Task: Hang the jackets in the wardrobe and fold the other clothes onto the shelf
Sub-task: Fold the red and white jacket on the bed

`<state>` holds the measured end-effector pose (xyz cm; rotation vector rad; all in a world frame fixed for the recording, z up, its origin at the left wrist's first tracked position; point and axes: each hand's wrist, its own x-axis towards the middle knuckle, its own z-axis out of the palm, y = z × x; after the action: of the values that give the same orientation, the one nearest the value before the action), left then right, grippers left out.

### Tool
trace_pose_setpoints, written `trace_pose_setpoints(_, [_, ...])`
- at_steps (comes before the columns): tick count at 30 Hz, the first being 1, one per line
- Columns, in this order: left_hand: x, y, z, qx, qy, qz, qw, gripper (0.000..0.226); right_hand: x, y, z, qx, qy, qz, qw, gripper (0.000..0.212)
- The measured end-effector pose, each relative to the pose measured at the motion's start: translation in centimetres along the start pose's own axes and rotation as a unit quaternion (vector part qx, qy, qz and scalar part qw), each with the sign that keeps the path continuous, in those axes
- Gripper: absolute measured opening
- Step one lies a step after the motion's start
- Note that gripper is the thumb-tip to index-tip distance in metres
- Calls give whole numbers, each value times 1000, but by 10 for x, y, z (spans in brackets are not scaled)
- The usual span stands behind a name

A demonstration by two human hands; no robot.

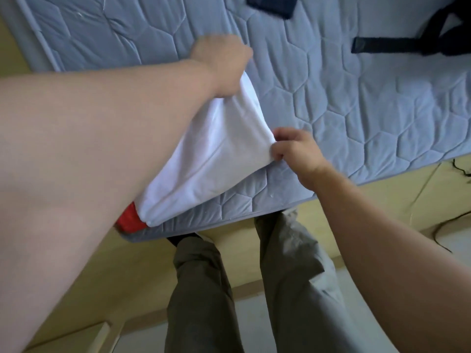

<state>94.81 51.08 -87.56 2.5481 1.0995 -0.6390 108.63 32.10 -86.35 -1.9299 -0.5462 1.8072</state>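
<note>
White garment (209, 149) over quilted blue-grey mattress (356, 98)

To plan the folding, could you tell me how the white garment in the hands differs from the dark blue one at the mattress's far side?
The white garment is gripped by the left hand and pinched by the right hand; the dark blue garment lies untouched. The white garment hangs over the near edge of the mattress; the dark blue garment sits at the far side, cut off by the frame. Both are plain-coloured cloth.
</note>
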Motion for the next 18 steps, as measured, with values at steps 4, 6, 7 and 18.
trace_pose_setpoints(4, [3, -2, 13, 8, 0, -11, 1000, 32, 6, 4, -6, 11, -52, 9, 999, 32])
trace_pose_setpoints(6, [9, 1, 15, 19, -1, -2, 1000, 32, 8, 10, -9, -2, -60, 22, 998, 26])
trace_pose_setpoints(7, [12, 1, 14, 28, -7, 0, 1000, 32, 9, 14, -10, -14, -63, 25, 998, 24])
trace_pose_setpoints(18, [34, 13, 14, 110, -80, -72, 988, 35, -1, 58, 0, -134, 87, -3, 987, 50])
